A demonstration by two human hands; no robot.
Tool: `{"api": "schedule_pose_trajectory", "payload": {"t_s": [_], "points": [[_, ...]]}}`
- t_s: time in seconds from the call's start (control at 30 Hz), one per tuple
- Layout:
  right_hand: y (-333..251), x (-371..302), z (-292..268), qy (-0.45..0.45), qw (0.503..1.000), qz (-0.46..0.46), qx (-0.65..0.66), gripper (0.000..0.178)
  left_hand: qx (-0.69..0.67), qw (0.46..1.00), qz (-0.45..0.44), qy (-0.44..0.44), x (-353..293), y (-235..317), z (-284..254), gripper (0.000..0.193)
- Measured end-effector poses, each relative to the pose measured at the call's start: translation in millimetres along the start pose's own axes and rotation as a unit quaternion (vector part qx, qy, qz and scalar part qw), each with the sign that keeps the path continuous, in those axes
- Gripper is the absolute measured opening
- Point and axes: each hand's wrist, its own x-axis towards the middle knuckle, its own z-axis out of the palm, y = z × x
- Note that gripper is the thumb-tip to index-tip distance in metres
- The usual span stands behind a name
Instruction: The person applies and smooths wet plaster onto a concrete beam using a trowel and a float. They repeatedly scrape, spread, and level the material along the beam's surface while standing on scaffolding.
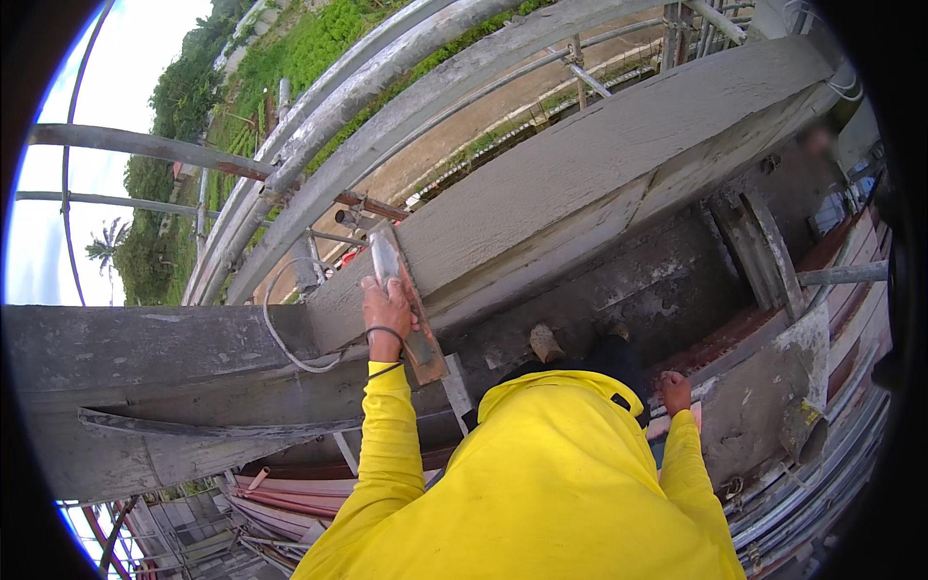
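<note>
My left hand (387, 307), with a dark band around its wrist, is closed around a long, narrow plastering float (425, 354). The float's face is reddish-brown and smeared with grey, and its far end reaches the ledge. It lies across the near end of a wet-looking, grey plastered ledge (580, 164) that runs away to the upper right. At my right side, my right hand (676, 391) is curled closed near a pinkish piece below it. Whatever it holds, if anything, is hidden.
Metal scaffold pipes (319, 135) curve along the far side above a drop to a dirt path. A concrete beam (145, 353) with a looped pale cable (280, 338) lies left. Below me is a rough floor (619, 300); planks and pipes (822, 483) crowd the right.
</note>
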Motion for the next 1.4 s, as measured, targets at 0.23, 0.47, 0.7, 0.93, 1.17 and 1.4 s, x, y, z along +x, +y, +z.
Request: {"api": "schedule_pose_trajectory", "payload": {"t_s": [0.23,0.47,0.7,0.93,1.17,1.4], "points": [[-49.9,55.2,-8.5,-0.064,0.990,-0.015,-0.126,0.022,0.173,0.959,0.196,-0.108,-53.9,165.1,157.4,0.044],[-76.3,98.9,-55.3,-0.072,0.993,0.017,-0.093,0.023,0.201,0.963,0.136,-0.117,-48.5,140.4,120.4,0.055],[-41.1,106.0,-91.4,-0.126,0.984,0.079,-0.096,0.021,0.256,0.964,-0.034,0.067,-7.1,-55.3,-51.3,0.042],[-52.2,90.6,-75.1,-0.198,0.939,-0.087,-0.267,0.022,0.088,0.989,-0.074,0.091,7.6,-102.5,-74.2,0.035],[-115.3,72.7,-47.0,-0.177,0.936,-0.091,-0.290,0.023,0.015,0.978,0.125,-0.164,-54.7,90.5,59.0,0.046],[-145.7,56.7,-58.7,-0.086,0.982,-0.047,-0.160,0.025,0.093,0.985,0.017,0.144,-31.7,-32.2,-80.7,0.039]]}}
